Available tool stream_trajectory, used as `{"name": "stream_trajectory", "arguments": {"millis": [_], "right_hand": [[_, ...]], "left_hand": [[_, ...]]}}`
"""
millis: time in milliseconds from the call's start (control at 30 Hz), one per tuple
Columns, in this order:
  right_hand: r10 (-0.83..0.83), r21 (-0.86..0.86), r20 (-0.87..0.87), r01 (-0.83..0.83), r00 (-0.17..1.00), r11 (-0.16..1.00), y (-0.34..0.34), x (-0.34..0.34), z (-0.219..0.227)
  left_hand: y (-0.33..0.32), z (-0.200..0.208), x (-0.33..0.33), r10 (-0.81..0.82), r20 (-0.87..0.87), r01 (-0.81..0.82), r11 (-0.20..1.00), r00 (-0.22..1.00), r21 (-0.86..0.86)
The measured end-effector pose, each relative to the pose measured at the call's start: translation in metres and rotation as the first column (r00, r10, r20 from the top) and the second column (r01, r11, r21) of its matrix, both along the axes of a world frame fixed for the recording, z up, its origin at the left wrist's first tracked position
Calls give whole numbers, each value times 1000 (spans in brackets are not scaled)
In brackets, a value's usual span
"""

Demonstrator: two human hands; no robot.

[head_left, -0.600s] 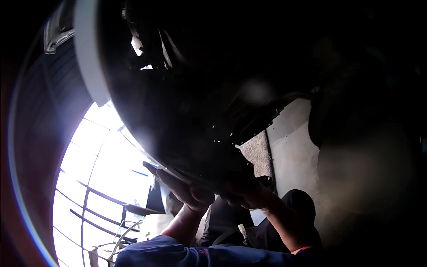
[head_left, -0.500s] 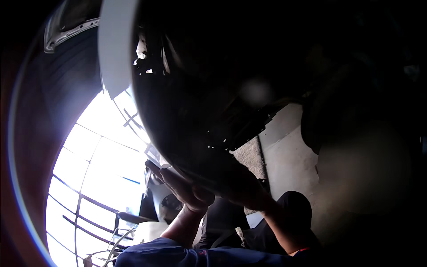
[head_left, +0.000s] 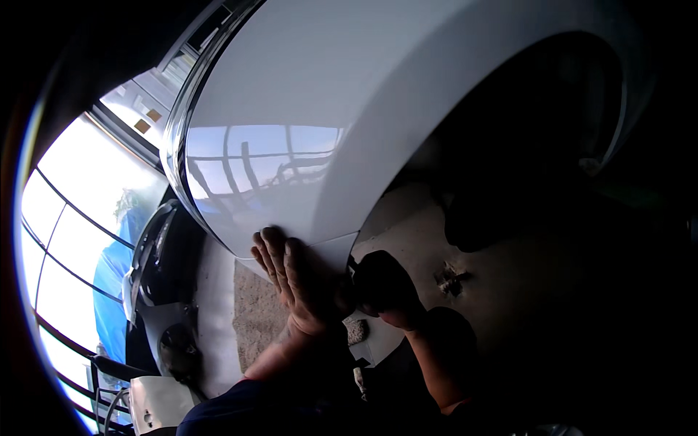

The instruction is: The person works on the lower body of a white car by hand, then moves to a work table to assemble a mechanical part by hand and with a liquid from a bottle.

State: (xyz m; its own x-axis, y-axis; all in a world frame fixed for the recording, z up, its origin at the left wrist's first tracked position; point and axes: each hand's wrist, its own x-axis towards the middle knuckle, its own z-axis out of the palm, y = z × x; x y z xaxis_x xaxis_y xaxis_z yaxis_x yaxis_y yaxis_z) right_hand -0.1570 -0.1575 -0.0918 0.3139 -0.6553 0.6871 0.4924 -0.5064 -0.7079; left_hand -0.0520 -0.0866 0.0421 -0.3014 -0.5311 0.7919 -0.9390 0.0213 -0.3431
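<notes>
A glossy white car fender (head_left: pixel 291 87) fills the upper middle and curves around a dark wheel arch (head_left: pixel 523 123). Against its lower end, just around a thin seam, lies my left hand (head_left: pixel 294 280), palm to the panel and fingers stretched out. My right hand (head_left: pixel 400 314) reaches to the inner side of that lower end, beside the arch edge. Deep shadow hides its fingers, so their grip and anything in them cannot be made out.
A clear, shiny strip (head_left: pixel 176 142) borders the fender's left edge. Dark car parts (head_left: pixel 156 254) stand at the left, above a white box-like piece (head_left: pixel 156 400). A rough mat (head_left: pixel 254 312) lies on the floor below. Bright barred windows (head_left: pixel 54 240) line the far left.
The view has swung from the dark wheel arch to the fender's outer face. My left hand now lies flatter on the panel; my right stays at the inner side.
</notes>
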Motion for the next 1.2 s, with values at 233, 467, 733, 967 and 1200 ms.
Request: {"name": "stream_trajectory", "arguments": {"millis": [233, 467, 733, 967, 1200], "right_hand": [[-89, 287, 35, 75, 995, 955, 24, 4, -14], [-99, -10, -284, 100, 954, 995, 10, -13, -9], [-240, 289, -34, 239, 970, 927, 38, -11, 11], [-280, -160, -173, 253, 944, 954, 12, -10, 10], [-443, 251, 18, 425, 896, 870, 43, 4, 27]], "left_hand": [[-9, -16, 16, -325, -300, 289, 944, 897, -160], [-22, -30, 23, -764, -133, 644, 612, 632, -458], [-5, -25, 23, -629, -217, 559, 770, 747, -306], [-6, -26, 21, -586, -204, 518, 799, 784, -305], [-2, -18, 12, -236, -30, 223, 948, 971, -227]]}}
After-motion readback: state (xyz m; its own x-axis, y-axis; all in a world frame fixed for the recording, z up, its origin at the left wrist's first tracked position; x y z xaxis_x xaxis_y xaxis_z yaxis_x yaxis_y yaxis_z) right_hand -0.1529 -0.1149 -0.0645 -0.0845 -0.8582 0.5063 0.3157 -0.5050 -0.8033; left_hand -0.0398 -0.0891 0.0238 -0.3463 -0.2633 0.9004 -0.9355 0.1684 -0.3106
